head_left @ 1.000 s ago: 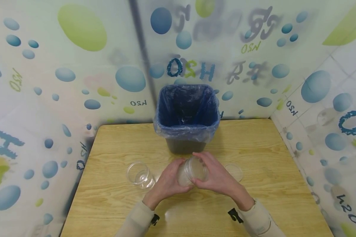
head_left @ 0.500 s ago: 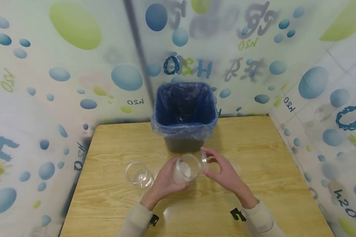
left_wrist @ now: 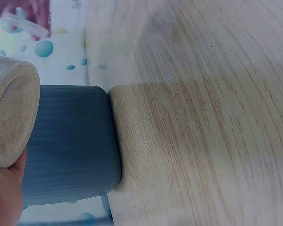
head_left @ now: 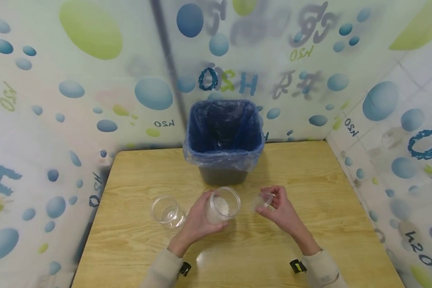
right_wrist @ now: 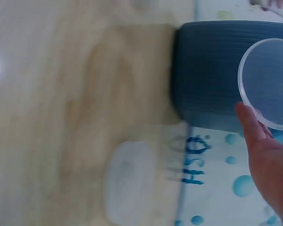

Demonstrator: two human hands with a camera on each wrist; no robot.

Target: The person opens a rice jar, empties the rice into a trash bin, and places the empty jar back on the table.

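My left hand grips a clear jar around its side, slightly tilted, its mouth uncovered. White contents show at the bottom of this jar. In the left wrist view the round base of the jar faces the camera. To the right, my right hand pinches a clear round lid by its edge, apart from the jar. The right wrist view shows that lid nearly face-on, thumb hidden. A second clear jar stands uncovered on the table, left of my left hand.
A dark grey bin with a blue bag over its rim stands at the back of the wooden table. Another translucent disc lies on the table in the right wrist view. Patterned sheeting hangs behind the table.
The lid has come off the jar in my left hand. My right hand has carried it off to the right. My left hand stays near its place with the jar.
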